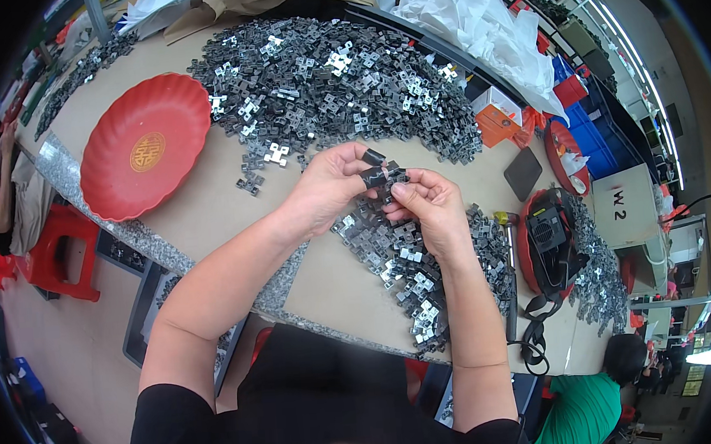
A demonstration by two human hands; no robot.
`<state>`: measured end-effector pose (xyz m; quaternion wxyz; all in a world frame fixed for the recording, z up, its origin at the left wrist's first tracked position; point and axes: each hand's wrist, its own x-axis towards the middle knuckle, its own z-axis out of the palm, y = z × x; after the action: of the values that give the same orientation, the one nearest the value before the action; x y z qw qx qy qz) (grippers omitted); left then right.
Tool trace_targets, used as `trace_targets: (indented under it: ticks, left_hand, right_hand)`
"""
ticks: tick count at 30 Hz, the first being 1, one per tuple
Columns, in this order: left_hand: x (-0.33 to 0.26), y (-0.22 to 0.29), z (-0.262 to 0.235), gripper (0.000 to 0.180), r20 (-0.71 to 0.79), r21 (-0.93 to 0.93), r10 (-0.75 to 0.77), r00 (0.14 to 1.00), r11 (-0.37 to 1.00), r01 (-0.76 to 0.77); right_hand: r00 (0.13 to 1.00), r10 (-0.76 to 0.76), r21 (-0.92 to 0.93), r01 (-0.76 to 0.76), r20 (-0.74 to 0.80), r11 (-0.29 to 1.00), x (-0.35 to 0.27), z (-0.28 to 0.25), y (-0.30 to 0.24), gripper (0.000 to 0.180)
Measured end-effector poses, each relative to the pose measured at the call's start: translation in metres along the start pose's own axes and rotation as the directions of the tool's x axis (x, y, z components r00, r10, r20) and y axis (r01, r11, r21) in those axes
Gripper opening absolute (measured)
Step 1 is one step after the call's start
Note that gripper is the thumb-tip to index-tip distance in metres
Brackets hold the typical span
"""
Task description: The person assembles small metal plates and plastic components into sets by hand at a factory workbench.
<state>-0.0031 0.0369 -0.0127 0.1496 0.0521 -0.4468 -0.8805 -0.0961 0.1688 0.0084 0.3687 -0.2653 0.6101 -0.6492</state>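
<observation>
My left hand (332, 186) and my right hand (435, 210) meet over the middle of the table. Between their fingertips is a small dark metal piece (392, 184) with notched edges, pinched from both sides. Black covers wrap fingertips of my left hand. Just beyond my hands spreads a large heap of similar dark and shiny metal pieces (321, 84). A second, smaller pile (414, 288) of them lies under and beside my right forearm. Whether more than one piece is held, I cannot tell.
A scalloped red plate (124, 147) rests at the table's left edge. To the right are an orange box (497, 121), a dark flat pad (523, 173) and a red bowl holding a black device (548, 233) with a cable. A person in green (579, 417) sits at lower right.
</observation>
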Motion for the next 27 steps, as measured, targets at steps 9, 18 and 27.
trace_targets:
  ticks: [9, 18, 27]
  left_hand:
    - [0.000, 0.002, 0.004, 0.011, 0.075, 0.373, 0.139, 0.987, 0.914, -0.157]
    - [-0.008, -0.014, 0.015, 0.026, 0.034, 0.417, 0.112, 0.993, 0.902, -0.116]
    - [-0.018, -0.010, 0.017, 0.016, 0.306, 0.680, 0.323, 0.896, 0.584, -0.443]
  right_hand:
    - [0.996, 0.085, 0.024, -0.085, 0.009, 0.996, 0.002, -0.008, -0.002, 0.020]
    - [0.991, 0.049, -0.063, -0.041, 0.124, 0.997, -0.010, -0.024, -0.021, 0.017]
    - [0.973, 0.053, -0.172, -0.014, 0.224, 0.985, -0.016, -0.030, -0.032, 0.018]
